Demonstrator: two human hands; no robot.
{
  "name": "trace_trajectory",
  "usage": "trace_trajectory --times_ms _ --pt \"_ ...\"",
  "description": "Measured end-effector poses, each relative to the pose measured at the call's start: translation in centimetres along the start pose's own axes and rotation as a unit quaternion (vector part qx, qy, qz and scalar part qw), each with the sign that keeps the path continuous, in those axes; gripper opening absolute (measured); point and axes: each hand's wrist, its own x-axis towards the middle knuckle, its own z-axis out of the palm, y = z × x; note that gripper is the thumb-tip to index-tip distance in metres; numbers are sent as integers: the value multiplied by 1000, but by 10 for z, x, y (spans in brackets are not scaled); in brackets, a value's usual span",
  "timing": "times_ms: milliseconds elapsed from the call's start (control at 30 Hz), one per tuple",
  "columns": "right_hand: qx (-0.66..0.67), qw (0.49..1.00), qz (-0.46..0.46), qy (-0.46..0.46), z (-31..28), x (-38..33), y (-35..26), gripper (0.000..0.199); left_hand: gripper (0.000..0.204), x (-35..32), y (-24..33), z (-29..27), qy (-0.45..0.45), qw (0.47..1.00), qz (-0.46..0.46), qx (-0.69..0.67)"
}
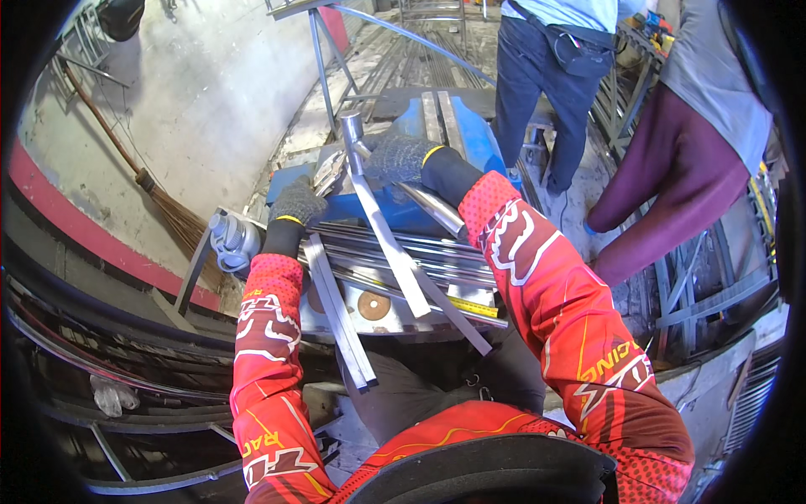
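Note:
In a dark grey work glove, my right hand (398, 158) closes over a shiny metal tube (433, 207); the tube's far end peeks out past my fingers and its near end comes out under my wrist. Beside its far end stands a short, wide piece of pipe (353, 128). A long flat metal bar (384, 239) slants from there toward me. My left hand (300, 202), gloved alike, is curled at the left of the blue metal block (369, 212); what its fingers hold is hidden. Beyond it lies a silvery metal piece (329, 174) of unclear kind.
Several shiny rods (420, 256), a square metal bar (337, 311), a darker strip (453, 313), a yellow tape measure (474, 307) and a brown disc (374, 306) lie before me. A grey power tool (233, 241) stands left. Two people (550, 84) work at right. A broom (164, 202) leans leftward.

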Motion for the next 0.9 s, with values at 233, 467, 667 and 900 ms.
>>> trace_trajectory --times_ms 233,467,667,900 --pt "-35 999 -11 32 0 5 10 25 45 2 2 1 6 1000 7 -7" --pt "45 999 -30 4 0 -7 0 22 46 4 -3 1 0 1000 3 -7" --pt "44 999 -3 -4 -1 -2 3 28 46 5 -4 2 9 1000 8 -2" --pt "58 998 -12 5 0 0 6 23 45 3 -1 1 8 1000 7 -7"
